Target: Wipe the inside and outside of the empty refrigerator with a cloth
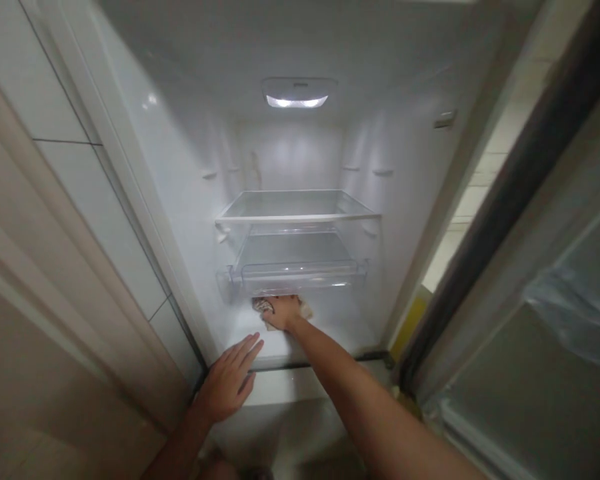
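Inside the fridge, my right hand (283, 312) presses a crumpled patterned cloth (264, 305) against the white fridge floor (330, 331). Part of the cloth shows on either side of the hand, and the fingertips are partly hidden under the clear drawer front. My left hand (230, 377) is at the front left edge of the fridge opening, fingers stretched out, holding nothing. Whether it touches the edge I cannot tell.
A clear drawer or shelf (300, 269) hangs just above my right hand, with a white-framed glass shelf (300, 218) higher up. The lit lamp (297, 101) is at the top back. On the right stands the open fridge door (545, 320); a tiled wall (95, 200) is on the left.
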### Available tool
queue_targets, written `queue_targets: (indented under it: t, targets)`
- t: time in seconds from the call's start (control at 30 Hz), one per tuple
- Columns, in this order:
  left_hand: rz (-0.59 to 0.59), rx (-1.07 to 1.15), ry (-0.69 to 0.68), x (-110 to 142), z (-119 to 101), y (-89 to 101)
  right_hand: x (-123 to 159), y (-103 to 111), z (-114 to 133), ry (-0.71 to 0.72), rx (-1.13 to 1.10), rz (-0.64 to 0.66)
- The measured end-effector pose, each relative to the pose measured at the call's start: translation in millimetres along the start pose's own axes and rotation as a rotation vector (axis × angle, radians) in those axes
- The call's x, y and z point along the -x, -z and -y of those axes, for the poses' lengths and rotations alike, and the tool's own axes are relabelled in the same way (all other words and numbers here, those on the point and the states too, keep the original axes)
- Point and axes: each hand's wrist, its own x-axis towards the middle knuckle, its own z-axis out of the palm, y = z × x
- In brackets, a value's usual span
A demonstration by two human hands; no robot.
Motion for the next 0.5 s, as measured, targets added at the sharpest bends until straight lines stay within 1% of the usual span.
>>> queue_targets:
  t: [0.13, 0.27, 0.37, 0.5]
  targets:
    - [-0.044, -0.023, -0.041, -1.0, -0.9, 0.1, 42.3, 8.9, -8.2, 0.066, 0.005, 0.02]
    - [-0.06, -0.053, -0.079, -1.6, 0.3, -0.3, 67.1, 22.9, -30.9, 0.059, -0.008, 0.033]
    - [-0.078, -0.062, -0.101, -1.0, 1.9, -1.6, 74.2, 32.1, -51.7, -0.025, -0.004, -0.018]
    - [-0.089, -0.057, -0.1, -0.3, 1.8, -2.4, 67.7, 38.6, -79.4, -0.25, 0.031, -0.129]
